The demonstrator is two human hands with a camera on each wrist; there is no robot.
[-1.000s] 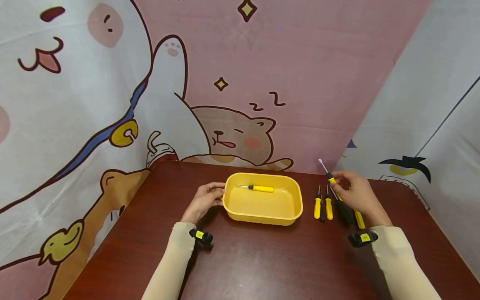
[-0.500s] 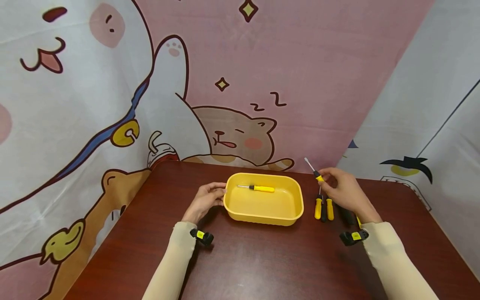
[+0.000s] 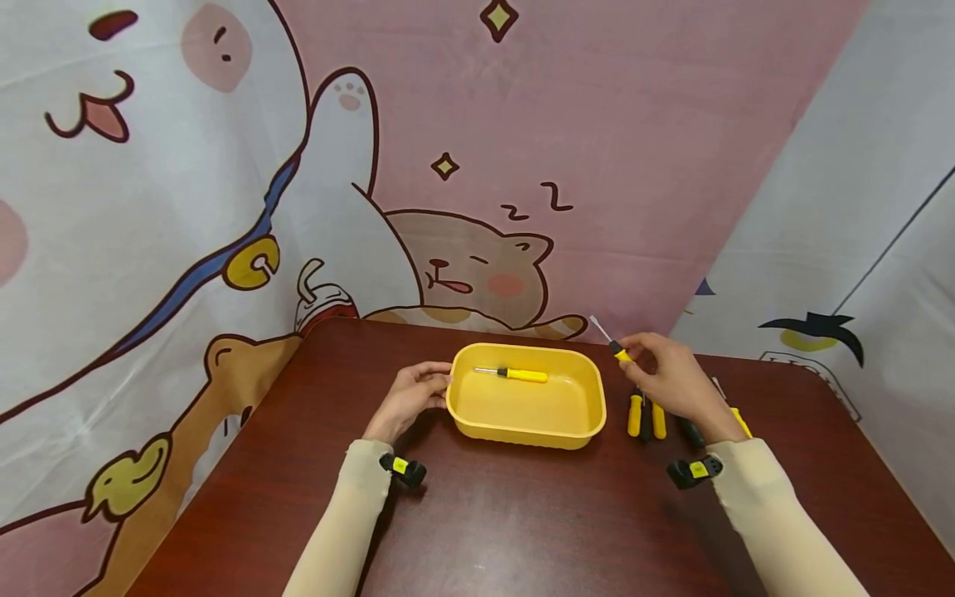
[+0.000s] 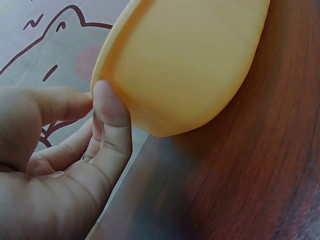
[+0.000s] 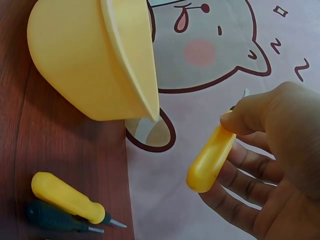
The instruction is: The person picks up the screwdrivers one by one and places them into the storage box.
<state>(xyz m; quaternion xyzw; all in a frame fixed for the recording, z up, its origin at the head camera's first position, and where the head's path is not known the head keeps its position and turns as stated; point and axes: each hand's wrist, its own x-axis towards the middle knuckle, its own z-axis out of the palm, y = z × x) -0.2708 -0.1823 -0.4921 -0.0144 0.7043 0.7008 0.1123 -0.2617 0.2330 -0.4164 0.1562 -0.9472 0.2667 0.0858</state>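
At the left end of a yellow plastic tray [image 3: 522, 435], my left hand [image 3: 406, 402] pinches the rim; the left wrist view shows thumb and finger on the tray wall [image 4: 190, 65]. One yellow-handled screwdriver [image 3: 526, 376] lies inside, its shaft pointing left. My right hand [image 3: 667, 377] holds another screwdriver [image 3: 621, 354] between thumb and fingers, right of the tray and raised above the table. Its metal tip points up and left. In the right wrist view its yellow handle [image 5: 212, 160] shows below the thumb, while most of the shaft is hidden.
Under and beside my right hand lie several screwdrivers, among them a yellow one [image 3: 634, 416], a dark one [image 3: 690, 433] and a yellow one partly behind the wrist [image 3: 742, 423]. The brown table [image 3: 522, 522] ends at a cartoon-printed cloth [image 3: 612, 166].
My right hand has moved left with the screwdriver, from over the loose screwdrivers toward the tray. The left hand keeps its place at the tray's rim.
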